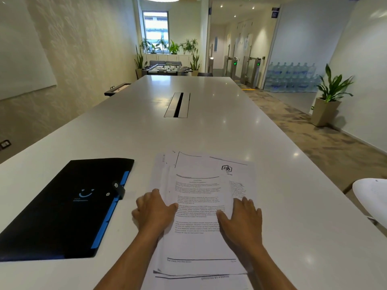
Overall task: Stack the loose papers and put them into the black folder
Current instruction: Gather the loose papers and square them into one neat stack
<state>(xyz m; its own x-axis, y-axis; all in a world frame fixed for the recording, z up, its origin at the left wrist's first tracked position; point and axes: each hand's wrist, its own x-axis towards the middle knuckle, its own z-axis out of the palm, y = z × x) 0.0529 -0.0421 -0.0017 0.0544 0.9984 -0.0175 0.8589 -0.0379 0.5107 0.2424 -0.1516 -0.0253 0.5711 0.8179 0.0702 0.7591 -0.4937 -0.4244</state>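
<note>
A loose pile of printed white papers [199, 206] lies fanned out on the white table [188, 130] right in front of me. My left hand [154, 210] rests flat on the pile's left edge, thumb on the top sheet. My right hand [243, 218] lies flat on the right side of the top sheet, fingers spread. Neither hand grips a sheet. The black folder [62, 208], with blue tabs along its right edge and a snap strap, lies shut on the table to the left of the papers.
A cable slot [178, 104] is set into the table's middle, farther away. A white chair back [372, 197] stands at the table's right edge. A potted plant [328, 97] stands by the right wall.
</note>
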